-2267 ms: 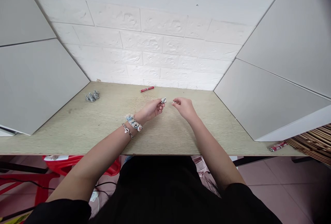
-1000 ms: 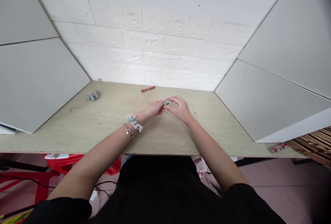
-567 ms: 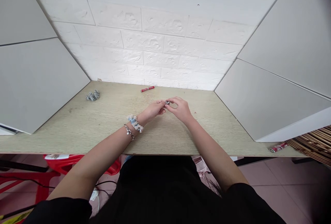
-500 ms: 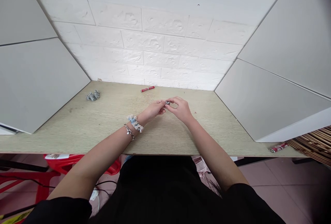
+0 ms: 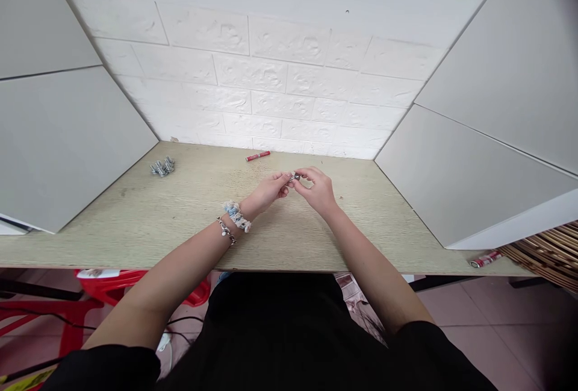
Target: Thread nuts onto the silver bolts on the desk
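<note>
Over the middle of the table, my left hand [image 5: 272, 188] and my right hand [image 5: 318, 189] meet at a small metal bolt [image 5: 297, 176]. The left fingers are closed on its thin, shiny end. The right thumb and fingertips pinch its darker, wider end; whether that is the head or a nut is too small to tell. A beaded bracelet and a blue-white scrunchie are on my left wrist. Several similar silver bolts [image 5: 162, 166] lie in a cluster at the left rear of the table.
A red marker-like tube [image 5: 257, 156] lies near the white brick-patterned wall [image 5: 271, 71]. Another red tube [image 5: 485, 259] is at the right front edge, beside a woven basket [image 5: 546, 252]. Grey panels stand at both sides of the wooden table [image 5: 180, 216]. Below is a red stool [image 5: 103, 285].
The right fingertips have shifted slightly right and up, and more of the bolt's shiny part now shows between the hands. The left hand stays nearly in place.
</note>
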